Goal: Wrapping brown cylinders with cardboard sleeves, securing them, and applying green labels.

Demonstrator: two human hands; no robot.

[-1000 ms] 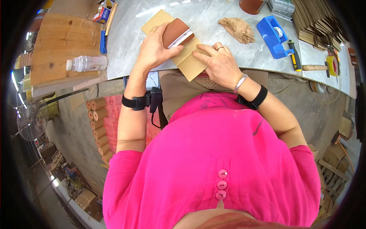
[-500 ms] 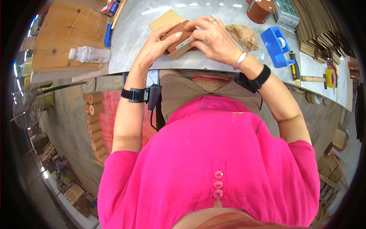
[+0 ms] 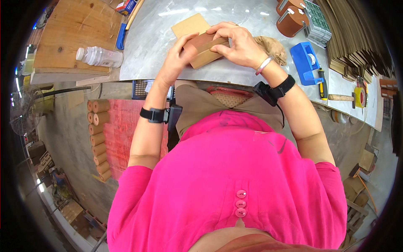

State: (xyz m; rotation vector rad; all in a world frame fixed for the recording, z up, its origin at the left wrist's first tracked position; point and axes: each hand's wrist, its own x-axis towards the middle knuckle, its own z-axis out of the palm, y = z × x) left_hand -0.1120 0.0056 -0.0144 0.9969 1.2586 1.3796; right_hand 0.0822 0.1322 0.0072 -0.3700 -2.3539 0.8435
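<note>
Both hands hold a small reddish-brown piece [image 3: 199, 41] with a folded tan cardboard sheet [image 3: 208, 55] along its near side, just over the grey tabletop. My left hand [image 3: 178, 59] is curled round its left end, fingers on top. My right hand [image 3: 239, 45] pinches the right end, its thumb on the cardboard and its fingers over the top. Behind the piece lies a flat tan cardboard square [image 3: 190, 24]. A crumpled brown wad [image 3: 275, 49], paper or cloth, sits beside my right hand, which partly hides it.
To the right are a blue tape dispenser [image 3: 302, 63], a yellow-black tool [image 3: 322, 86], a hammer [image 3: 341, 97], reddish-brown round pieces with metal fittings [image 3: 291, 23] and stacked cardboard [image 3: 348, 35]. A clear bottle [image 3: 100, 57] lies on a wooden board [image 3: 79, 31] at left.
The held piece has turned: its metal strip no longer shows and the cardboard now faces near me. My right fingers have shifted along it. The view has moved slightly.
</note>
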